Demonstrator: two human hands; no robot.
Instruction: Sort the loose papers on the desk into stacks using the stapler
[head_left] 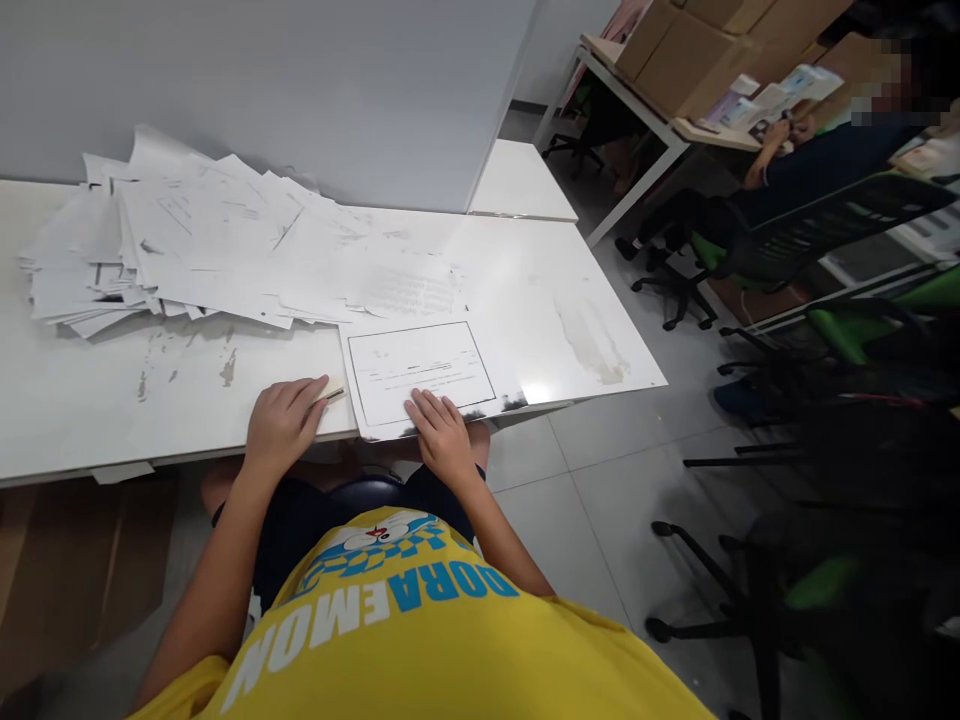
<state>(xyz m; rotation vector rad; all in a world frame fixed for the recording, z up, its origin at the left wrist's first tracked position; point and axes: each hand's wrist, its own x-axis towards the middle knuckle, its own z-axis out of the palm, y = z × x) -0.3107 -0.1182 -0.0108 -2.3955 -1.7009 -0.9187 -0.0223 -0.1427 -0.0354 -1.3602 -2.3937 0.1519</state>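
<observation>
My left hand (283,422) rests at the front edge of the white table, fingers closed around a small cream-coloured block with a dark line along its side (330,389). Most of that block is covered by the fingers, so its kind cannot be made out. Just right of it lies a white sheet (382,350) with a black printed frame and a few lines of text, its near edge darkly smudged. My right hand (441,430) lies flat on the sheet's lower edge with the fingers stretched out.
Behind the sheet, a messy heap of loose papers (210,235) spreads over the white table (525,290) against a grey partition (262,80). Stains mark the tabletop. At right are office chairs (757,600), cardboard boxes (682,55) and a seated person (825,165) at another desk.
</observation>
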